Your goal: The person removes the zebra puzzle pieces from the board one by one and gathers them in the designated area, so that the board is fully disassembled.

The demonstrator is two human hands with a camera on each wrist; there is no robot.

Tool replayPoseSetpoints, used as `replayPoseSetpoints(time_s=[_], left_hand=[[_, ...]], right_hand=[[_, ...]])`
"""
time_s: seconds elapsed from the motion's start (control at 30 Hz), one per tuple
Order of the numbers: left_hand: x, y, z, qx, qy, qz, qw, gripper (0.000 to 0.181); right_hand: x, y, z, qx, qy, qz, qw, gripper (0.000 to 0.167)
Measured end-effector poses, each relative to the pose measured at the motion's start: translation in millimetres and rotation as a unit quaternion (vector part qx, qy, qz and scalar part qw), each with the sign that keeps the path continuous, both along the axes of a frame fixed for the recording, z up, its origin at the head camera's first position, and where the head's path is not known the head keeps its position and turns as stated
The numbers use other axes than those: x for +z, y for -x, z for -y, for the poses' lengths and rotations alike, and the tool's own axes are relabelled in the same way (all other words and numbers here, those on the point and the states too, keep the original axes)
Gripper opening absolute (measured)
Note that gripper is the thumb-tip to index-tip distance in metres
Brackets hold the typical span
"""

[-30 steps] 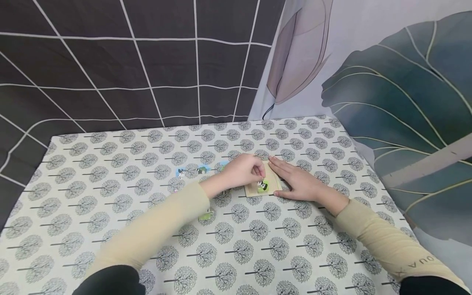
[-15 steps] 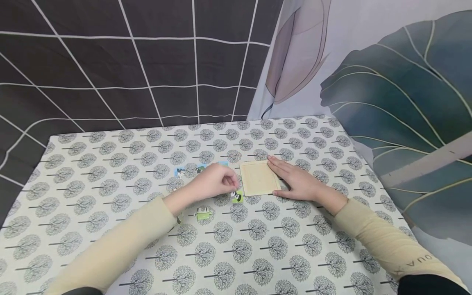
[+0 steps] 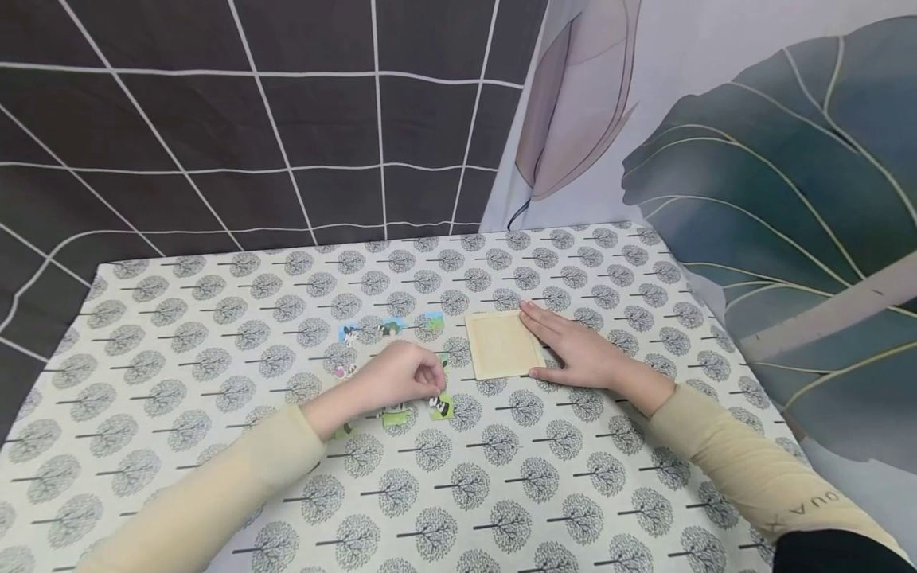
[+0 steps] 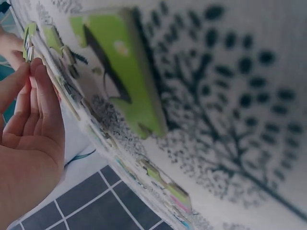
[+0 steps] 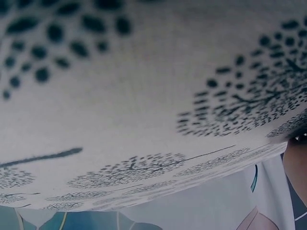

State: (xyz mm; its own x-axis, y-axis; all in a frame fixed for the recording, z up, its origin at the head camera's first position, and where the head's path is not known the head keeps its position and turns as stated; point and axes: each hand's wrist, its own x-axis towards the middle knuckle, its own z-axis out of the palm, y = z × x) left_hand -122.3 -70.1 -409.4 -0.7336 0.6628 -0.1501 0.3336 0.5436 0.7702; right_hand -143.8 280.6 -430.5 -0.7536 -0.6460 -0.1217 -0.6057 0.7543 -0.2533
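My left hand (image 3: 397, 374) pinches a green jigsaw piece (image 3: 441, 407) with a black-and-white picture, low over the cloth at the near right of the loose pieces. In the left wrist view that hand (image 4: 33, 129) holds the piece (image 4: 29, 42) between thumb and fingertips. Another green piece (image 4: 122, 67) lies close to the camera. My right hand (image 3: 573, 348) rests with straight fingers along the right edge of a square wooden puzzle tray (image 3: 505, 344), whose bare inside shows. Only a sliver of the right hand (image 5: 296, 167) appears in the right wrist view.
Blue-edged pieces (image 3: 349, 333) lie in a row behind the left hand, ending with a blue-green piece (image 3: 434, 321). A green piece (image 3: 396, 415) lies in front of it; other pieces are partly hidden. Tree-patterned cloth (image 3: 573, 477) covers the table, with a dark checked curtain (image 3: 286, 119) behind.
The left hand has carried the green piece from the tray leftward and nearer, down beside the other loose pieces. The right hand and the tray stay in place.
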Motion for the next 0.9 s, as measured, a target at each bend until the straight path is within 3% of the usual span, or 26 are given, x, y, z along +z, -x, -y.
replayPoseSetpoints(time_s=[0.47,0.9], left_hand=[[-5.1,-1.0,-1.0,-0.002,0.010,-0.015,0.9998,0.009],[-2.8,1.2,5.1,0.008,0.001,-0.004,1.0000,0.005]], right_hand=[[1.0,-1.5,0.0,-0.004,-0.001,0.003,1.0000,0.099],[0.0,0.4,-1.2,0.000,-0.002,0.003,1.0000,0.099]])
